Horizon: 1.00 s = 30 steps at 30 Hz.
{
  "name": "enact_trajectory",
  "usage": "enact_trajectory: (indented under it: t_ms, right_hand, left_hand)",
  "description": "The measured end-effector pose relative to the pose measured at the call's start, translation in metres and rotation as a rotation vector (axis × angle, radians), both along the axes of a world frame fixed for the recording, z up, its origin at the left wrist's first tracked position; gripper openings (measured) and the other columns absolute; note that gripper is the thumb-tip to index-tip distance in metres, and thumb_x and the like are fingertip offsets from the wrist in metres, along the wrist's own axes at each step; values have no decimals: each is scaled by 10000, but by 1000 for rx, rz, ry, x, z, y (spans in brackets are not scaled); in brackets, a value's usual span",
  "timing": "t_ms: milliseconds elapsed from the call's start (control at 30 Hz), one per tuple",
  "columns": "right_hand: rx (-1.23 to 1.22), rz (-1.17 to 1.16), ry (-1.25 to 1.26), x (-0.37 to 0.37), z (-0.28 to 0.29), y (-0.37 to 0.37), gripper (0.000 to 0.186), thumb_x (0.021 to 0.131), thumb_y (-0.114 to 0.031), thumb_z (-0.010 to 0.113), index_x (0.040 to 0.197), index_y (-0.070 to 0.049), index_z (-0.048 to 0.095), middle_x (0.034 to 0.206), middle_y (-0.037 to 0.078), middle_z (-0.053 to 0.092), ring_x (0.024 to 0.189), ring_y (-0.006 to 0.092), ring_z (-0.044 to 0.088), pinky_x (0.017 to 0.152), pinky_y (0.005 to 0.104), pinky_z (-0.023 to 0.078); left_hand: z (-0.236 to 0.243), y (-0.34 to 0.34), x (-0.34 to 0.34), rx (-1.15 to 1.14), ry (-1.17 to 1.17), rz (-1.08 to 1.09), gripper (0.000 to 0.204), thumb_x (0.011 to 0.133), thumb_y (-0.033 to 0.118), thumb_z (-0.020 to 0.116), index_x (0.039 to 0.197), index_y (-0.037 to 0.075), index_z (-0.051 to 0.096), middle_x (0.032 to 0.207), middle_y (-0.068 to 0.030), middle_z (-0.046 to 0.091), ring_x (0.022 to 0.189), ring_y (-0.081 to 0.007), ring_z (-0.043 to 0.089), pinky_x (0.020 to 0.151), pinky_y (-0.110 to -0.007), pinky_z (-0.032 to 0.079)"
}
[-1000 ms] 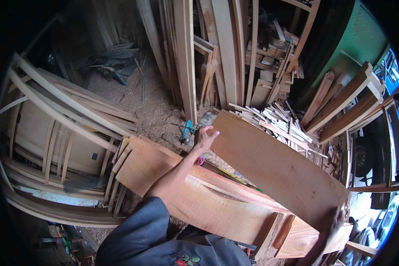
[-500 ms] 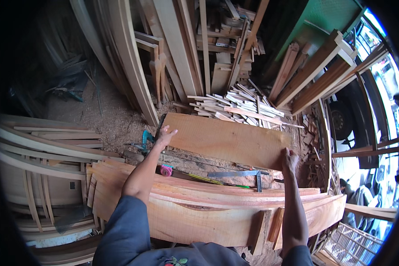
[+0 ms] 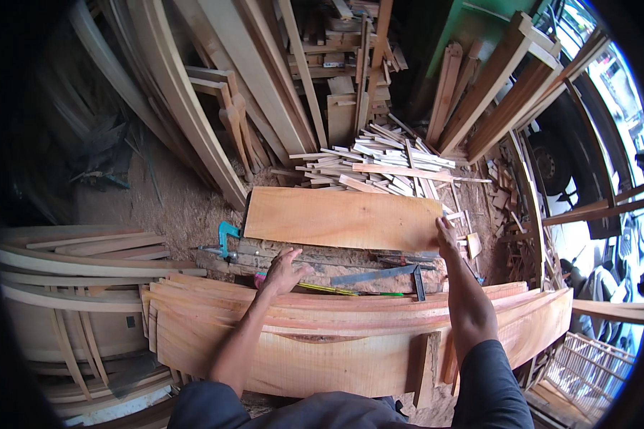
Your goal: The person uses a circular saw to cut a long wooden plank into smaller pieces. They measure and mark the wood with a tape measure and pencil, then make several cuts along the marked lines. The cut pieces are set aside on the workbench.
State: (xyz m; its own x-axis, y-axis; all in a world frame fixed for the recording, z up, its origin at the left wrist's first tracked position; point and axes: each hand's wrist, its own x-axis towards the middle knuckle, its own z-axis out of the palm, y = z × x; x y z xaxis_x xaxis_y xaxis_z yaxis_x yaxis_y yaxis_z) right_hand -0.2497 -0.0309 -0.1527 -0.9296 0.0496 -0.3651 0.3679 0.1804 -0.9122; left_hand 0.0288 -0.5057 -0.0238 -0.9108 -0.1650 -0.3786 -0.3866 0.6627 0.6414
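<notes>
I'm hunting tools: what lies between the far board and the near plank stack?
The head view shows, among other things, a square, a yellow tape and the left hand.

A rectangular, light-brown wooden board (image 3: 340, 219) stretches crosswise, broad face showing.

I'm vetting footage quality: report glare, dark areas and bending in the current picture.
Head view: daylight blows out the right rim beyond the wheel; head view: the far left sinks into murky shadow; head view: the tall plank bows, likely lens distortion; head view: the board shows clearly.
</notes>
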Motion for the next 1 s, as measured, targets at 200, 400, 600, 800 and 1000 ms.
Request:
enact_trajectory:
  t_ms: [200,400,600,800,1000]
  right_hand:
    - [-86,-119,3,12,45,-37,397,1077,-346,649,1324,-36,652,864,-26,589,728,82,477,627,292,415]
    - [-34,339,275,63,203,-66,634,1049,-390,700,1472,65,574,1098,217,789,966,259,759,855,393,585]
    - [545,-426,659,267,292,93,540,901,-158,853,1370,6,640,1207,188,710,1133,306,679,1001,411,537]
    - [560,-947,89,409,244,216,488,952,-158,769,1341,80,595,1191,236,687,1104,356,676,938,481,561]
    - [-221,-897,-74,433,206,257,265,991,-100,730,1174,80,667,895,157,759,631,238,753,460,335,616]
  left_hand:
    - [5,51,-1,-19,68,-67,672,910,383,820,1397,-42,637,1441,-260,627,1357,-387,590,1177,-448,449]
    - [56,167,-5,168,163,-103,549,900,236,847,1350,-22,669,1310,-218,688,1244,-343,665,1075,-431,524]
    - [127,313,10,345,287,-449,469,897,202,856,1261,-37,682,1184,-179,710,1117,-305,700,1003,-396,555]
    - [150,420,38,274,380,-861,600,905,290,841,1343,-58,626,1337,-246,638,1281,-404,609,1120,-465,480]
    - [163,452,71,223,383,-670,587,894,299,851,1316,-44,629,1313,-228,601,1240,-411,588,1067,-492,485]
